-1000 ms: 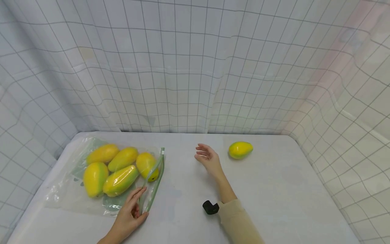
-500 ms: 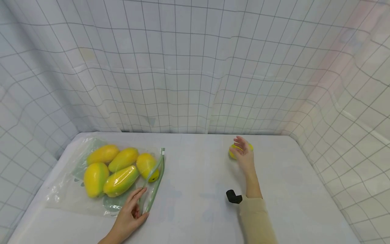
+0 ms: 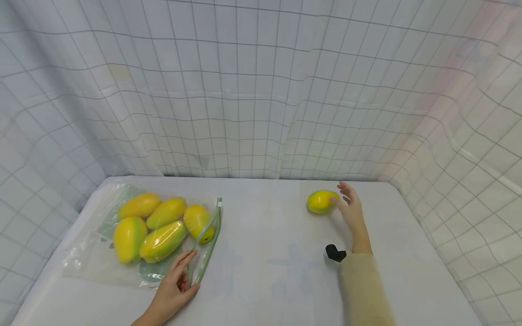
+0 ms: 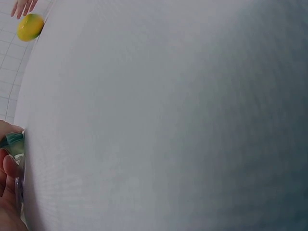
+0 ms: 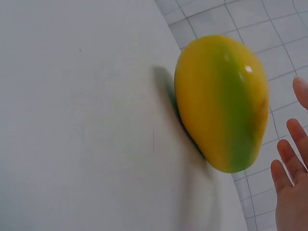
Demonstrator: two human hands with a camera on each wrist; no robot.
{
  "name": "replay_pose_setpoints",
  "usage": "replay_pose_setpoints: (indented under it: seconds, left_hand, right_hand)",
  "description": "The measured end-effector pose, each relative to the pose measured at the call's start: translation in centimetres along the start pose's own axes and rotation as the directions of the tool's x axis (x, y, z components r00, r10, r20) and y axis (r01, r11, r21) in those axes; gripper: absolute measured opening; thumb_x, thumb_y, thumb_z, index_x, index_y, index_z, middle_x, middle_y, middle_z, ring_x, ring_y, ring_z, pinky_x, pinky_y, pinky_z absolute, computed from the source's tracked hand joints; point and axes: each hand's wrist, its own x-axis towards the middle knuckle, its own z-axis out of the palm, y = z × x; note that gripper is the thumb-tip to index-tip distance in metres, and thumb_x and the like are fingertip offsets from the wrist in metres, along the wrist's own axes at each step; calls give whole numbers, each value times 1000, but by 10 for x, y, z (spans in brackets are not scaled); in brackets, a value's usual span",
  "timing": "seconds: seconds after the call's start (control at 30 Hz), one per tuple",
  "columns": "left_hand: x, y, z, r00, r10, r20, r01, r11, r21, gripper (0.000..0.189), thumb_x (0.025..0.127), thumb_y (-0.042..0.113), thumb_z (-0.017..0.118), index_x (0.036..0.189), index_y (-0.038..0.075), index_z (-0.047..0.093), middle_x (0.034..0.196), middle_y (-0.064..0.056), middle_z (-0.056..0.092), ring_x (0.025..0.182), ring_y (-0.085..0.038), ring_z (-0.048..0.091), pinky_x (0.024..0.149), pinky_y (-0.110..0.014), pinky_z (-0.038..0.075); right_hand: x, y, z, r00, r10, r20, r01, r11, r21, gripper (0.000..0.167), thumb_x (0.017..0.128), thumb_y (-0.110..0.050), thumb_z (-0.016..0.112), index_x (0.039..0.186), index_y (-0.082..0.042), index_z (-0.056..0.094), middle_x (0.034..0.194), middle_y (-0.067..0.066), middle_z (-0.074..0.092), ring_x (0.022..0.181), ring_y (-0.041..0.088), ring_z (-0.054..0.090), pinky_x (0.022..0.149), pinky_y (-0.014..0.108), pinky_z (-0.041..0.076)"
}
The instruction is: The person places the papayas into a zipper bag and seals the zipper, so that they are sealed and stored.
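A clear zip bag point(image 3: 94, 260) with a green closure lies at the table's left, and several yellow-green mangoes point(image 3: 129, 240) are inside it. My left hand point(image 3: 173, 280) holds the bag's mouth at its near end, fingers on one rim and thumb at the other. In the left wrist view, the green strip point(image 4: 14, 142) shows between thumb and fingers. At the back right a single mango point(image 3: 319, 202) rests on the table. My right hand point(image 3: 350, 206) hovers at its right end, fingers parted and loosely bent. The right wrist view shows a gap between the mango point(image 5: 221, 106) and the fingers point(image 5: 288, 156).
The white table point(image 3: 261, 253) reaches back to a white checked curtain point(image 3: 253, 113), which also hangs along both sides. A small black device point(image 3: 335, 253) sits at the right sleeve's cuff point(image 3: 356, 260).
My right hand has moved rightward from mid-table, passing over the single mango to its right end. The left hand and the bag have stayed in place.
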Motion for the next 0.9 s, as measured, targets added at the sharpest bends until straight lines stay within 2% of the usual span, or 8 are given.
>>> replay_pose_setpoints:
  seconds: [0.17,0.33,0.57,0.73,0.8,0.9]
  left_hand:
    - [-1,-1,0,1000,-1,8,1,1000,-6,77,49,-22,75,120,-12,48,116,-22,43,47,-10,39,42,-12,34]
    - [0,0,-1,1000,-1,8,1,1000,-6,77,49,-22,75,121,-12,48,117,-22,43,47,-11,39,42,-12,34]
    - [1,0,0,1000,2,4,-2,1000,-3,77,48,-22,75,120,-12,48,116,-22,44,47,-9,38,42,-12,34]
    - [1,1,-1,1000,6,3,-6,1000,-8,78,48,-23,75,121,-13,48,116,-23,44,46,-9,38,41,-12,34]
    - [1,1,-1,1000,2,4,-2,1000,-8,77,49,-23,75,121,-13,48,116,-23,44,47,-10,38,41,-12,34]
    - [1,2,-1,1000,-7,7,7,1000,-7,77,49,-23,75,121,-12,48,116,-22,44,47,-10,39,41,-12,34]
  right_hand:
    - [11,23,-13,995,45,93,-37,995,-91,62,84,-13,66,137,-2,35,135,24,39,125,39,32,106,52,21]
    - [20,41,-21,972,116,205,-76,978,-197,71,85,-25,65,142,-6,27,142,18,32,131,35,26,108,51,18]
    - [28,44,-28,918,212,335,-128,959,-254,84,81,-32,69,145,-9,20,149,15,21,135,35,18,108,52,15]
    - [27,43,-31,882,261,393,-157,948,-278,86,81,-34,68,146,-10,17,151,14,15,136,37,14,106,56,15]
    - [25,44,-32,875,270,401,-164,946,-280,86,81,-34,68,146,-9,17,151,14,14,135,38,14,105,57,16]
    - [23,45,-32,876,273,397,-171,947,-273,86,80,-33,69,146,-10,19,151,14,15,134,40,16,105,57,17]
